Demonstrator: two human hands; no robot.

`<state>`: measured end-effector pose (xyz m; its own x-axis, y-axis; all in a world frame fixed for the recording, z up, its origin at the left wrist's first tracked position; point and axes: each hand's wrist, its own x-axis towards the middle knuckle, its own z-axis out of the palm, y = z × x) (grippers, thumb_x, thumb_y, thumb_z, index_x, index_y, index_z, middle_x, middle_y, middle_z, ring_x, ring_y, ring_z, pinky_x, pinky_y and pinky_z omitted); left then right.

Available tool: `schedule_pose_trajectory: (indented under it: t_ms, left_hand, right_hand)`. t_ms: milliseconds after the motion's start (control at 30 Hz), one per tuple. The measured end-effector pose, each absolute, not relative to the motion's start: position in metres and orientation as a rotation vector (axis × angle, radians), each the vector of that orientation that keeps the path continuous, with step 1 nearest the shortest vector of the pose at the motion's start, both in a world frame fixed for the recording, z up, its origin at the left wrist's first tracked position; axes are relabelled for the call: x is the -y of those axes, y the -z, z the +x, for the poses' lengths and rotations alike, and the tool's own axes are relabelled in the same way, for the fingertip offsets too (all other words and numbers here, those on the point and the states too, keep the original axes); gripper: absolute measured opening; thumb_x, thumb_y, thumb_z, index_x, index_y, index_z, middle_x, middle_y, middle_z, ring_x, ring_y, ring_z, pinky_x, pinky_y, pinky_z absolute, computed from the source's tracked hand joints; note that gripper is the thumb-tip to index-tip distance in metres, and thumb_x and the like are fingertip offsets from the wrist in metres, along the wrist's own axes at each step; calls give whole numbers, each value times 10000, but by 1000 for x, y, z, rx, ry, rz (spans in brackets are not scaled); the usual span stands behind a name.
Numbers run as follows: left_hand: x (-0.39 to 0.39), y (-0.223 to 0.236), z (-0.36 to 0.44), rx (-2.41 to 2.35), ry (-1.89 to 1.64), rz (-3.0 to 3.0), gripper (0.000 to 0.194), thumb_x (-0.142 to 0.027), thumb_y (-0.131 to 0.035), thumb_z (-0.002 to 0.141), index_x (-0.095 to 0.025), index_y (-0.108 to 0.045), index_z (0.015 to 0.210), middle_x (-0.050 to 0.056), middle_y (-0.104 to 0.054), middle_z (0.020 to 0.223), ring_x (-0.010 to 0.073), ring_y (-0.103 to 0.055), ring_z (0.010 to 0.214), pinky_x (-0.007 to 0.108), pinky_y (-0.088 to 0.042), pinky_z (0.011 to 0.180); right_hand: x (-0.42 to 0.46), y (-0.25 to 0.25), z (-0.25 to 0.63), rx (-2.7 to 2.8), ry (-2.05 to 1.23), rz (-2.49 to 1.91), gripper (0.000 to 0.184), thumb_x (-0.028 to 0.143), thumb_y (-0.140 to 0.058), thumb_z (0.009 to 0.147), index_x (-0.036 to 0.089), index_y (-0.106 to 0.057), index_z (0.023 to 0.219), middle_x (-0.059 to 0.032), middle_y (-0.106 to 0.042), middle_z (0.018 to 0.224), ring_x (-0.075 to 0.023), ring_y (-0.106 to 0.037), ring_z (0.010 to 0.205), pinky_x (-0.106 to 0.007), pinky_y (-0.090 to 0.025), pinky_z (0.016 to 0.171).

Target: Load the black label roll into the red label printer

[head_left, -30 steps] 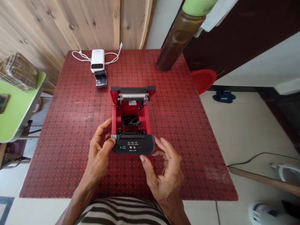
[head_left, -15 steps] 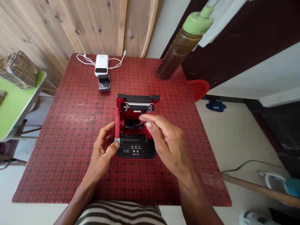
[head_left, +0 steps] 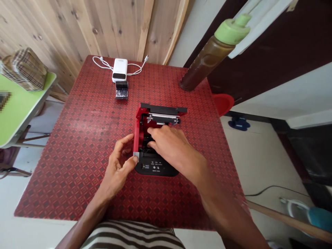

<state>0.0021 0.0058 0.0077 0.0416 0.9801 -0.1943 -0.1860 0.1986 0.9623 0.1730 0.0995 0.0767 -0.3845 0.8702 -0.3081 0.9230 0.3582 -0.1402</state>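
A small red and black label printer (head_left: 157,169) sits on the table with its lid (head_left: 163,110) raised, showing a roller and its inner bay. My left hand (head_left: 119,162) steadies it from the left, thumb on the front left corner and fingers along the red side wall. Over the bay, my right hand (head_left: 176,145) reaches in from the right. Its thumb and index finger are apart, near dark parts inside; the other fingers and much of the bay are hidden. The front panel carries small buttons and printed icons.
Beyond the printer lie a white power bank (head_left: 120,71) with a white cable (head_left: 135,72) and a small black roll (head_left: 121,90). A brown bottle (head_left: 207,57) with a green cap stands back right. A green table (head_left: 20,117) is at left, a red stool (head_left: 223,103) at right.
My right hand has moved left and deeper over the printer's bay, its fingers parting. My left hand keeps its place on the printer. The whole view has shifted slightly.
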Motion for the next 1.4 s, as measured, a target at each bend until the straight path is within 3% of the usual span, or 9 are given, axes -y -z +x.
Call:
schedule_pose_trajectory:
  t_ms: [300,500,600,767,867,967,1067,1233,1400]
  left_hand:
    - [-5,-6,2,-1145,-1132,939,565,-420,-747,1007,-269,-622,1536,115,-691,1569,301,-717,1293,460,-592,1079]
    - [-5,-8,3,-1153,-1133,942,586,-444,-762,1002,-244,-620,1535,129,-694,1567,300,-718,1287,456,-589,1077]
    - [-4,-9,2,-1157,-1121,930,594,-439,-758,1005,-253,-614,1551,127,-699,1566,300,-728,1259,455,-594,1058]
    - [-5,-6,1,-1158,-1121,934,600,-464,-758,1005,-275,-618,1556,124,-723,1539,322,-742,1276,454,-606,1012]
    - [-6,-2,1,-1150,-1149,960,587,-470,-756,1009,-279,-630,1549,118,-722,1547,335,-714,1367,463,-599,1055]
    - [-6,1,1,-1166,-1149,978,580,-467,-756,1005,-287,-642,1545,117,-742,1519,348,-723,1363,473,-613,1031]
    - [-5,2,0,-1169,-1151,980,584,-470,-767,1003,-288,-648,1545,115,-739,1531,348,-732,1349,468,-620,1016]
    - [-5,1,-1,-1158,-1154,975,578,-451,-771,1011,-297,-651,1556,104,-729,1560,338,-738,1335,442,-625,991]
    - [-5,5,-2,-1162,-1159,979,578,-433,-763,1012,-299,-657,1565,99,-716,1579,343,-730,1346,436,-624,997]
  right_hand:
    - [-100,-70,171,-2533,382,1599,168,86,-684,992,188,-816,970,-148,-859,900,-321,-851,831,-387,-625,724]
    - [-74,-83,183,-2612,124,1860,99,261,-730,1026,244,-827,1030,-74,-835,830,-237,-754,652,-319,-449,576]
    - [-54,-89,206,-2866,121,2033,102,338,-757,1032,268,-831,1024,-9,-775,762,-179,-681,605,-307,-421,564]
    - [-53,-77,254,-2749,398,2811,188,420,-869,924,279,-841,1045,76,-586,613,-142,-510,519,-304,-410,550]
    - [-75,-51,268,-2418,298,3346,200,382,-887,867,243,-770,953,86,-551,592,-157,-501,533,-323,-403,582]
    - [-99,-21,268,-2150,236,3535,236,382,-851,886,251,-659,927,91,-561,589,-171,-532,543,-345,-425,661]
    - [-108,4,259,-2195,495,3331,255,415,-805,912,254,-615,966,79,-582,613,-192,-577,592,-347,-400,692]
    - [-94,21,254,-2470,1091,2744,398,635,-701,985,240,-671,1022,66,-619,645,-176,-600,599,-316,-411,652]
    - [-78,17,265,-2536,1335,2454,309,506,-662,1024,228,-704,1152,13,-744,799,-192,-682,693,-313,-487,672]
